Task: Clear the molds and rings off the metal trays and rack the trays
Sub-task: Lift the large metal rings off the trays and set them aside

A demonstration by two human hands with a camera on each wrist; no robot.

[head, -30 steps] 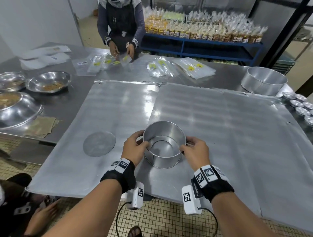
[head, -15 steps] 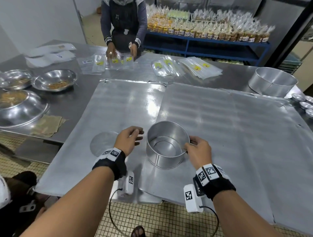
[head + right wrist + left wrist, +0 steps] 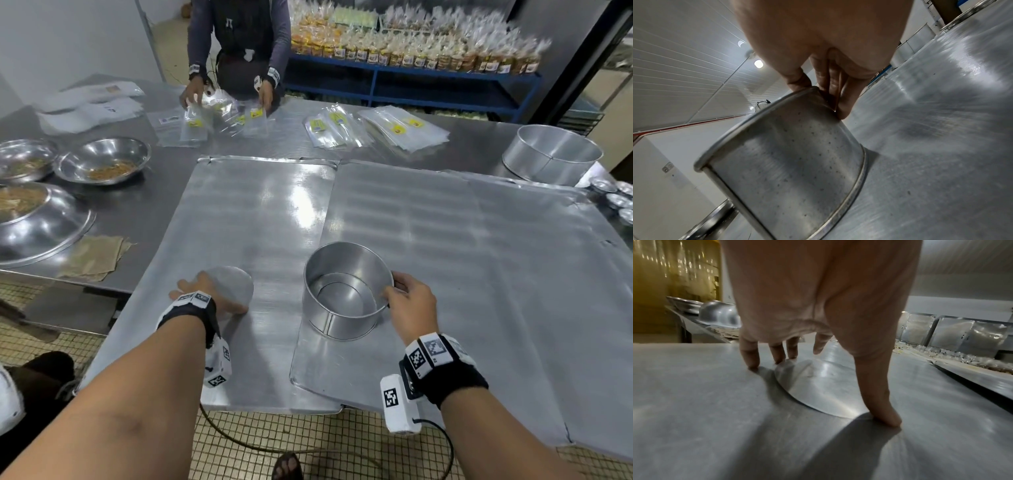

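Two flat metal trays lie side by side on the steel table, the left tray (image 3: 246, 205) partly under the right tray (image 3: 479, 257). A round metal ring mold (image 3: 347, 291) (image 3: 789, 162) stands on the right tray's near left part. My right hand (image 3: 390, 291) (image 3: 822, 95) pinches its right rim, thumb inside and fingers outside. A flat round metal disc (image 3: 229, 286) (image 3: 818, 386) sits on the left tray. My left hand (image 3: 212, 294) (image 3: 828, 391) spans it, fingertips (image 3: 777, 361) at its far edge and thumb at the near edge. The disc's far edge looks slightly raised.
A larger ring mold (image 3: 551, 154) and small tart molds (image 3: 616, 198) sit at the back right. Steel bowls (image 3: 102, 159) and brown paper (image 3: 92, 257) lie left. Plastic bags (image 3: 373, 125) cover the far table, where another person (image 3: 239, 51) works. The trays overhang the near edge.
My left hand let go of the ring mold and moved left onto the flat disc. My right hand stays on the ring's rim.
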